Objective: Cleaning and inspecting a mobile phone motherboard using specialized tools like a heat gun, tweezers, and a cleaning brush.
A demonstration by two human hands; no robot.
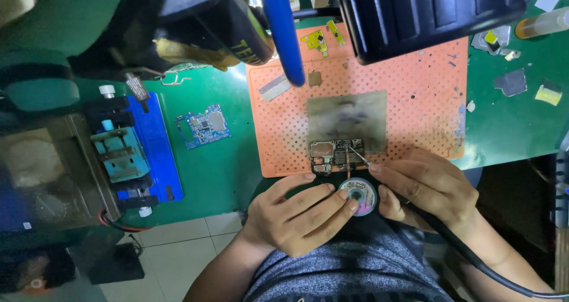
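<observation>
Microscope [432,11] cut off above.

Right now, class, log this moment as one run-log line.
left hand: holds wick spool | right hand: holds iron tip on board | board on orange mat

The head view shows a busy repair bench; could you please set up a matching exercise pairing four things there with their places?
Things:
1. spool
2. dark circuit board
3. blue circuit board
4. soldering iron

Places:
A. on the green mat, left of the orange pad
B. in the right hand, tip on the dark board
C. under the left hand fingers
D. on the orange perforated pad, near its front edge

Pairs: 1-C, 2-D, 3-A, 4-B
</observation>
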